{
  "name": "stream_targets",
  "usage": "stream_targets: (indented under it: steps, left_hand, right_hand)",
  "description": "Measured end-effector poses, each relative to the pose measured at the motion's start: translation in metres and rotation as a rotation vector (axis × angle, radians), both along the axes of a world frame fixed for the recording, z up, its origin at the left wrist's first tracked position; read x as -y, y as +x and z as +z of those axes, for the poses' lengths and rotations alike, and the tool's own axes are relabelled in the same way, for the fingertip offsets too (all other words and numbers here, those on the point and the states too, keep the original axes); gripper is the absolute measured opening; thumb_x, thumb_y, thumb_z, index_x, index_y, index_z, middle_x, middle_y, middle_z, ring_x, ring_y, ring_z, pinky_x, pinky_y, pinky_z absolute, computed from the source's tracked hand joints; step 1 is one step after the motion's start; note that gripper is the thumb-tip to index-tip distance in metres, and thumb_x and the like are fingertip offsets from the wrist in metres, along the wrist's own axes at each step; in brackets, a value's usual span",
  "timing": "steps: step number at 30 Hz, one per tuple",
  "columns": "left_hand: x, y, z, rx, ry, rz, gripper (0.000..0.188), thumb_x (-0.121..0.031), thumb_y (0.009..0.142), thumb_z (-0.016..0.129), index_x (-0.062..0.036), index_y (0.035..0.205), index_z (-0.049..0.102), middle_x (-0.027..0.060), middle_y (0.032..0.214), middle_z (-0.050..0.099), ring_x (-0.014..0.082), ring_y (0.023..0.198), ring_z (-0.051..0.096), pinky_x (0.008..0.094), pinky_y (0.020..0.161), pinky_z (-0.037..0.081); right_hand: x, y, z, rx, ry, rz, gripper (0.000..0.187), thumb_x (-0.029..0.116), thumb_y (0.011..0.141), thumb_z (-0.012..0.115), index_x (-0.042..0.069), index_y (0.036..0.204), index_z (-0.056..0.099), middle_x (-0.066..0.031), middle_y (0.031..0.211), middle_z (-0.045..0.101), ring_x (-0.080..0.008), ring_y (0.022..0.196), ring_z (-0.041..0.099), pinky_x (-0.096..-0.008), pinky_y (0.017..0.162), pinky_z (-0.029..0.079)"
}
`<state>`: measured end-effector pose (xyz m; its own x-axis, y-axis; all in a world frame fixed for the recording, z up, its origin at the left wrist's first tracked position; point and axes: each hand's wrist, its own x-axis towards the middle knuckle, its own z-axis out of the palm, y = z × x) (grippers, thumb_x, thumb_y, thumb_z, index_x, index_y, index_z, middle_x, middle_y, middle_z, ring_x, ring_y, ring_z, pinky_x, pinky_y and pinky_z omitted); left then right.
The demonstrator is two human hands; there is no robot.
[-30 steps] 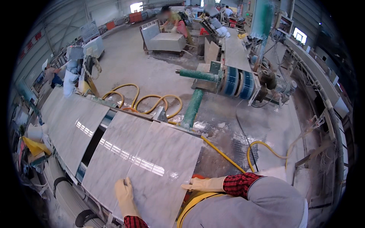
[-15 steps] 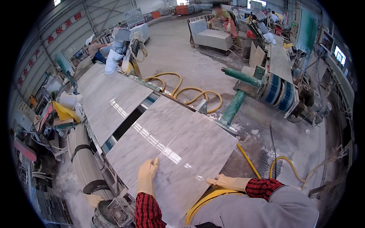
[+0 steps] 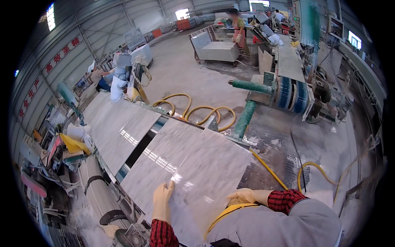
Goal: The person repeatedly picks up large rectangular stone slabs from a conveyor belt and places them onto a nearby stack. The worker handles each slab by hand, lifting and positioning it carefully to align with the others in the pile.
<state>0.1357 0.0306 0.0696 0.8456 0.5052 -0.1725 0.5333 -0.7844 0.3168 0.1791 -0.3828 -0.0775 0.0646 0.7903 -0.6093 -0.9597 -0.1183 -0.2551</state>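
Note:
Two polished white-grey marble slabs lie side by side in front of me. A seam runs between the farther slab [image 3: 164,148] and the nearer slab [image 3: 218,160]. My left hand [image 3: 162,202], in a cream rubber glove, rests at that seam with its fingers stretched out and the thumb slightly apart. On the near right edge of the nearer slab is my right hand [image 3: 245,196], gloved the same way. Its fingers bend round the edge, partly hidden by my body and yellow apron strap. Red-and-black checked sleeves cover both forearms.
Beyond a dark gap lies another marble slab [image 3: 119,127]. A yellow hose [image 3: 234,119] loops on the wet floor behind the line. Green rollers [image 3: 247,117] stand at right. Strapped strips [image 3: 96,189] and a motor stand left. A co-worker [image 3: 238,31] stands by a stone cart.
The view has shifted, so the slabs sit slightly lower and further left. Both hands keep to nearly the same places on the nearer slab. The far co-worker now stands more upright.

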Motion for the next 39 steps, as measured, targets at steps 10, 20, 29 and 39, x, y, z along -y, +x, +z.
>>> stream_targets:
  steps: [10, 20, 29, 39]
  left_hand:
    - [0.091, -0.026, 0.127, 0.210, -0.178, 0.115, 0.051, -0.047, 0.082, 0.088, 0.0006, 0.080, 0.070, 0.0100, 0.067, 0.059, 0.0227, 0.064, 0.053, 0.0389, 0.063, 0.045]
    - [0.241, 0.109, 0.158, 0.464, -0.231, 0.102, 0.047, -0.041, 0.081, 0.092, 0.0009, 0.082, 0.071, 0.0007, 0.071, 0.061, 0.0127, 0.069, 0.054, 0.0322, 0.066, 0.047]
    - [0.415, 0.313, 0.059, 0.498, -0.670, -0.142, 0.046, -0.042, 0.097, 0.082, 0.0005, 0.084, 0.073, -0.0004, 0.074, 0.066, 0.0109, 0.069, 0.053, 0.0300, 0.066, 0.045]
    - [0.583, 0.385, -0.027, 0.173, -0.963, 0.079, 0.052, -0.051, 0.100, 0.074, 0.0008, 0.096, 0.074, 0.0063, 0.089, 0.072, 0.0178, 0.081, 0.063, 0.0367, 0.076, 0.052]
  right_hand:
    - [0.067, 0.013, 0.001, 1.297, 0.231, 0.250, 0.060, 0.009, 0.106, 0.065, 0.004, 0.162, 0.044, -0.0134, 0.148, 0.068, -0.0191, 0.136, 0.063, -0.0382, 0.112, 0.049]
    - [0.195, 0.122, 0.151, 0.902, -0.192, -0.280, 0.057, 0.019, 0.105, 0.069, 0.003, 0.158, 0.053, -0.0128, 0.151, 0.064, -0.0227, 0.131, 0.064, -0.0346, 0.111, 0.050]
    - [0.398, 0.295, 0.151, 0.914, -0.439, -0.815, 0.039, 0.017, 0.091, 0.081, 0.001, 0.126, 0.075, -0.0056, 0.110, 0.078, -0.0158, 0.098, 0.069, -0.0318, 0.086, 0.054]
    - [0.541, 0.362, 0.147, 0.876, -0.750, -0.951, 0.039, 0.014, 0.087, 0.085, 0.000, 0.122, 0.077, -0.0071, 0.107, 0.078, -0.0139, 0.095, 0.070, -0.0318, 0.084, 0.056]
